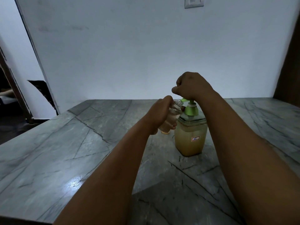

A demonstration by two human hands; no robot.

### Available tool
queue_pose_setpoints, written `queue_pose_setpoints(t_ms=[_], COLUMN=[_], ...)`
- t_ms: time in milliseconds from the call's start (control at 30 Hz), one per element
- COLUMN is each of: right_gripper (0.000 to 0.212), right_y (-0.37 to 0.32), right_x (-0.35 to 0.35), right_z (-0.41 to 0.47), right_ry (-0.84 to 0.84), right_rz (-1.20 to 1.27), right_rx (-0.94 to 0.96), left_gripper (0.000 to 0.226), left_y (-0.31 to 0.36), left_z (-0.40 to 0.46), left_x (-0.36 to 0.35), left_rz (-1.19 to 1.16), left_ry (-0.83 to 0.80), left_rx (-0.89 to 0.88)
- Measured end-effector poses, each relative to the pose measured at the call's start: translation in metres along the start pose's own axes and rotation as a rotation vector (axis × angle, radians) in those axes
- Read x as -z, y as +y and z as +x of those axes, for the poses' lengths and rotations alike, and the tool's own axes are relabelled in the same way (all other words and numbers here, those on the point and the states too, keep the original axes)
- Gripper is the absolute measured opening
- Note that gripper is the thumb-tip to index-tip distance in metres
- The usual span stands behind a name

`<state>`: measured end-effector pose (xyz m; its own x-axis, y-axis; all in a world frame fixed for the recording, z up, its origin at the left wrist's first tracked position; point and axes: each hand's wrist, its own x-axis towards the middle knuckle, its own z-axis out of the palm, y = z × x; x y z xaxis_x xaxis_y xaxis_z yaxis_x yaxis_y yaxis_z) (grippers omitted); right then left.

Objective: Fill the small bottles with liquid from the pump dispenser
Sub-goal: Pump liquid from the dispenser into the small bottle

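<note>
— Grey marble table (65, 143) across the lower frame, under a plain wall. Right of centre on it, the pump dispenser (191, 138): squarish clear body, mostly full of yellowish liquid, small label on the front. Standing upright on the slab, presumably so one hand can drive it without steadying.

— And above that?

— Right hand (191, 86) bunched into a fist over the green pump head (189, 101), heel of the hand bearing down on it. Fingers curled in tight; holding nothing visible, just pressing.

— Spout pointing where?

— Toward frame left, straight at the threaded mouth of the small bottle (172, 116). Bottle tipped so the open neck meets the nozzle, probably to catch the stream without spilling.

— Held how?

— Left hand (162, 112) wrapped round the bottle's body, fingers closed about it, thumb tip showing at the lower right. Raised off the table, just left of the dispenser.

— Any liquid inside?

— Pale amber in the lower part, by the look. Exact level hard to tell. No other small bottles in view.
</note>
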<state>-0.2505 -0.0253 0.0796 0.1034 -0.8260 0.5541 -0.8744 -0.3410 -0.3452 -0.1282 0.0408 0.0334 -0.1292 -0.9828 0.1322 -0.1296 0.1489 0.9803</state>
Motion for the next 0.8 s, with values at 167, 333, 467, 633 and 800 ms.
queue_pose_setpoints(t_ms=[167,333,467,633,800], right_gripper=[0.034,0.017,0.014,0.014,0.030], right_y=[0.001,0.003,0.007,0.003,0.000], right_x=[0.004,-0.002,-0.007,-0.003,0.004], right_z=[0.000,0.007,0.012,0.006,0.000], right_ry=[0.166,0.033,-0.053,-0.018,0.258], right_rz=[0.033,-0.012,-0.047,-0.050,0.049], right_rx=[0.004,-0.047,-0.082,-0.056,-0.038], left_gripper=[0.030,0.030,0.031,0.031,0.031], left_y=[0.001,0.000,0.000,0.001,0.002], left_z=[-0.001,-0.001,-0.001,-0.002,-0.002], left_x=[0.000,0.000,0.001,0.000,0.000], left_rz=[-0.002,-0.007,-0.010,-0.006,-0.005], left_ry=[-0.001,0.001,-0.006,0.002,0.007], left_rx=[0.005,-0.003,-0.004,-0.011,0.009])
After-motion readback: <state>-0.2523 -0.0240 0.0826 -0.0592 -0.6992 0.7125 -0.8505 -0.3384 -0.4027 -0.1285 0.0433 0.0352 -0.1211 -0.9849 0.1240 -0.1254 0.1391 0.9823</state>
